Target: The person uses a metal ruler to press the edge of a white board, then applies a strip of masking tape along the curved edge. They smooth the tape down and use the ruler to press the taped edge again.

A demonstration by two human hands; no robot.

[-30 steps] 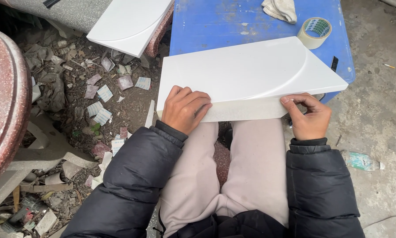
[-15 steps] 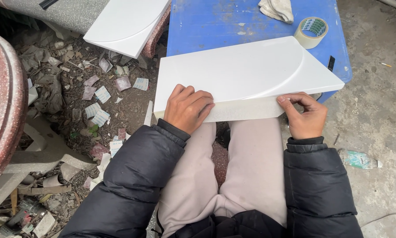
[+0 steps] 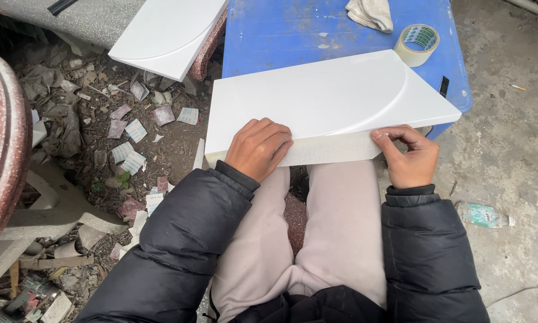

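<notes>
Small white-and-pink paper labels lie scattered on the dirt; a crumpled pale-green wrapper lies on the concrete.

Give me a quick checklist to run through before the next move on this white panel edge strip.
1. Left hand flat on the white panel, pressing its near edge: ok.
2. Right hand pinching the end of the pale strip along that edge: ok.
3. Panel supported by the blue table and the lap: ok.
4. Strip fully stuck along its length: cannot tell.
5. Tape roll close by on the table: ok.
6. Ground on the left littered with scraps: not ok.
</notes>
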